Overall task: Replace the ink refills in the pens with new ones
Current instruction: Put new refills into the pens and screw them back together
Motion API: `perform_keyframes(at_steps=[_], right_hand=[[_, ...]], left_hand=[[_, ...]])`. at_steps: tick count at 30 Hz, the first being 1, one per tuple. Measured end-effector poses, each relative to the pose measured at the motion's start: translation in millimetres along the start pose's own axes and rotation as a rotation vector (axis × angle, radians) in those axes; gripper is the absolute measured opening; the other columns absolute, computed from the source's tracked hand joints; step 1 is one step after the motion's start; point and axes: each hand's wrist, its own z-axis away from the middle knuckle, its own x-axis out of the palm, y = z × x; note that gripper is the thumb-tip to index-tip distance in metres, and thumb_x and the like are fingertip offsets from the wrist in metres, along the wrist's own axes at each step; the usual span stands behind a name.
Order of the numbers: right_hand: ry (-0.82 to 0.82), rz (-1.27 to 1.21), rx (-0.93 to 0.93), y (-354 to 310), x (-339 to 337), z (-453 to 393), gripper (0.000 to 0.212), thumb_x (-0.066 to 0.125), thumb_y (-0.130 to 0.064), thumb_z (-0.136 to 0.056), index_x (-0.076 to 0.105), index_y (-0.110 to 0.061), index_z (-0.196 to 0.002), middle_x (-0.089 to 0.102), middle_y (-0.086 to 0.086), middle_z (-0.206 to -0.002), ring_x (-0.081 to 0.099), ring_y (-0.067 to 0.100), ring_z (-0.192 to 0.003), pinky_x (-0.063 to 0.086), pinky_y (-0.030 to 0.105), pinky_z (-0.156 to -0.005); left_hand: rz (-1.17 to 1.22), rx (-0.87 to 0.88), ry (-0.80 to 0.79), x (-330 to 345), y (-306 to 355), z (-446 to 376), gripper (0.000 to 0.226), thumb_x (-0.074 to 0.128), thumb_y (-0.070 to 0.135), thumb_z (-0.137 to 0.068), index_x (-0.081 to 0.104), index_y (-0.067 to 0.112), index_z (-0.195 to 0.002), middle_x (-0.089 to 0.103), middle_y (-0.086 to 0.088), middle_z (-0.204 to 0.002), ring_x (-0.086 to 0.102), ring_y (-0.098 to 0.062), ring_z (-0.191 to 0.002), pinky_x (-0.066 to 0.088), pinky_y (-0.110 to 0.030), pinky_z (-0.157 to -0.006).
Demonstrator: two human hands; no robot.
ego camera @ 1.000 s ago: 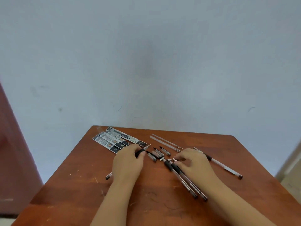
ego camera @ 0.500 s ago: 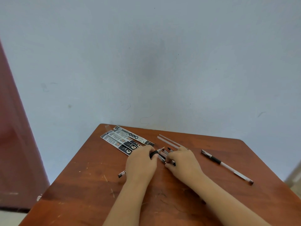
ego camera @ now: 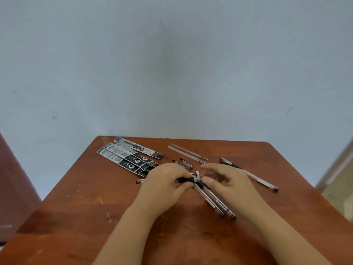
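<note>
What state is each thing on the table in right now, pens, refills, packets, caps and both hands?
left hand: grips the held pen.
held pen: black grip section between both hands.
right hand: fingers curled at the pen's tip end.
two pens: lying together, apart from their caps.
capped pen: whole, lying alone.
two clear refills: loose, side by side.
refill packets: lying flat, overlapping.
pen caps: off, loose.

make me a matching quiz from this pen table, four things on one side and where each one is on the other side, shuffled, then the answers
Things:
1. refill packets
2. two clear refills
3. capped pen
4. left hand

Places:
A. lying alone right of the right hand
B. far edge of the table, middle, side by side
C. gripping a pen's black grip
D. far left corner, overlapping

Pairs: 1-D, 2-B, 3-A, 4-C
</note>
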Motion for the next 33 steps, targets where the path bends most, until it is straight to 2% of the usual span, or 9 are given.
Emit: perform_keyframes(at_steps=[4,8,13,17,21,24,27,29,33], right_hand=[[-0.027,-0.038,-0.006,1,2,0,0.024,0.065,-0.015,-0.078,0.067,-0.024,-0.1,0.058,-0.026,-0.078,0.053,-0.019,-0.078,0.04,0.0,-0.069],[-0.003,-0.035,0.011,4,-3,-1,0.014,0.066,-0.01,-0.077,0.073,-0.017,-0.087,0.059,-0.022,-0.069,0.054,-0.016,-0.068,0.04,0.001,-0.062],[-0.031,0.028,0.048,7,-16,-2,0.016,0.06,-0.01,-0.082,0.07,-0.017,-0.092,0.056,-0.021,-0.074,0.052,-0.006,-0.068,0.038,0.0,-0.062],[-0.099,0.108,0.02,6,-17,-1,0.019,0.057,-0.017,-0.085,0.069,-0.018,-0.099,0.054,-0.013,-0.076,0.052,0.005,-0.076,0.037,0.009,-0.063],[-0.086,0.136,0.013,5,-19,0,0.017,0.06,-0.023,-0.083,0.069,-0.02,-0.096,0.054,-0.013,-0.077,0.048,-0.001,-0.074,0.036,0.008,-0.063],[-0.031,0.215,0.01,8,-21,-3,0.012,0.062,-0.021,-0.081,0.072,-0.02,-0.088,0.048,-0.02,-0.072,0.045,-0.004,-0.07,0.033,0.005,-0.061],[0.046,0.312,0.007,14,-26,-5,0.011,0.061,-0.019,-0.081,0.072,-0.017,-0.085,0.048,-0.016,-0.073,0.045,0.003,-0.079,0.037,0.014,-0.074],[0.076,0.356,0.02,17,-33,-5,0.013,0.06,-0.018,-0.083,0.071,-0.016,-0.087,0.051,-0.009,-0.079,0.045,0.009,-0.089,0.037,0.024,-0.081],[0.152,0.291,0.065,21,-42,-5,0.011,0.06,-0.016,-0.082,0.071,-0.015,-0.085,0.052,-0.009,-0.079,0.045,0.011,-0.091,0.032,0.021,-0.076]], left_hand=[[0.009,0.046,-0.055,4,2,1,0.018,0.064,0.028,-0.068,0.072,0.016,-0.078,0.068,0.004,-0.065,0.053,-0.008,-0.074,0.038,-0.01,-0.053],[0.007,0.015,-0.002,4,3,2,0.027,0.06,0.035,-0.07,0.073,0.015,-0.082,0.069,0.004,-0.071,0.053,-0.006,-0.078,0.042,-0.015,-0.068],[-0.011,-0.057,0.013,1,3,2,0.025,0.061,0.028,-0.068,0.073,0.016,-0.086,0.07,0.004,-0.077,0.059,-0.003,-0.072,0.049,-0.02,-0.064],[-0.031,-0.048,0.006,2,1,3,0.024,0.063,0.027,-0.066,0.073,0.016,-0.084,0.066,0.011,-0.076,0.055,0.003,-0.072,0.043,-0.007,-0.067],[-0.024,-0.032,0.035,3,1,3,0.019,0.07,0.024,-0.07,0.073,0.016,-0.087,0.063,0.014,-0.078,0.05,0.004,-0.081,0.038,0.0,-0.074],[-0.058,-0.091,0.055,1,-1,3,0.018,0.072,0.013,-0.074,0.072,0.016,-0.092,0.066,0.008,-0.084,0.053,0.0,-0.079,0.041,-0.013,-0.077],[-0.112,-0.208,0.069,-3,-8,1,0.019,0.068,0.014,-0.078,0.071,0.018,-0.096,0.068,0.003,-0.09,0.056,-0.012,-0.087,0.044,-0.027,-0.082],[-0.162,-0.306,0.062,-6,-12,0,0.019,0.064,0.016,-0.081,0.069,0.019,-0.099,0.068,0.002,-0.096,0.056,-0.015,-0.092,0.044,-0.029,-0.085],[-0.205,-0.439,0.138,-10,-16,0,0.02,0.061,0.019,-0.084,0.067,0.018,-0.103,0.066,-0.001,-0.103,0.055,-0.018,-0.095,0.04,-0.027,-0.081]])
